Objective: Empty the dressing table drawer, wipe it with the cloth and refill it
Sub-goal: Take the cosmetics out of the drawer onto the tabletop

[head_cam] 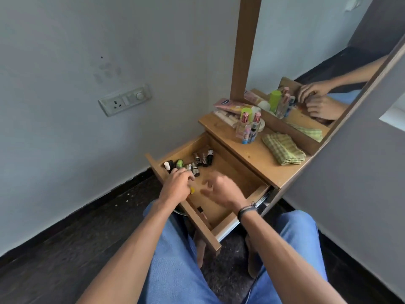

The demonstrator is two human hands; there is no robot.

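A pale wall (65, 51) and a dark floor (54, 249) frame a low wooden dressing table (247, 155). Its drawer (233, 172) stands pulled out over the person's knees.

The left hand (177, 183) is down at the drawer's front left corner, fingers curled onto the nearest of the small cosmetic bottles (198, 163). The knuckles hide the fingertips, so I cannot tell whether they have closed on one. From that hand the bottles trail away in a loose row along the drawer's left wall toward its back. A small yellow thing (192, 190) lies on the drawer bottom just beside the left hand, between the two hands.

The right hand (221, 189) is blurred. It hovers beside the left over the drawer's middle, fingers loosely spread and holding nothing. The bottles lie beyond the left hand from it, so the left is plainly the nearer one.

Further out, past both hands and up on the table top, stand several perfume bottles (247, 126). The folded green checked cloth (282, 148) lies to the right of them, well apart from either hand.

With bottles inside and the cloth folded, this looks like the emptying stage. The next lift would likely go from the left-wall row up and away to the table top.
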